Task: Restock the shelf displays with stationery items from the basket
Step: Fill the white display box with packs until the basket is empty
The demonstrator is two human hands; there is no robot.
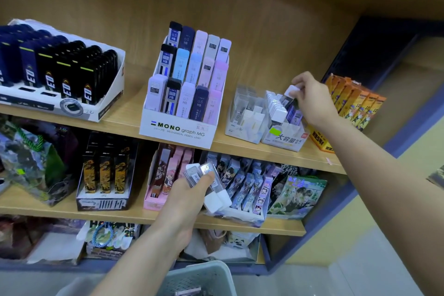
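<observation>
My right hand pinches the white cap of a clear pencil-lead case at the back of a white display box on the upper shelf. That box holds a row of white-capped lead cases. My left hand grips a bundle of similar clear lead cases with white ends, in front of the middle shelf. A pale grey basket sits at the bottom edge, below my left forearm, with a pinkish item showing inside it.
A MONO graph lead display stands mid-shelf, a black-and-navy case display to the left. A second clear lead box and orange boxes flank the white box. Lower shelves hold illustrated packs and bags.
</observation>
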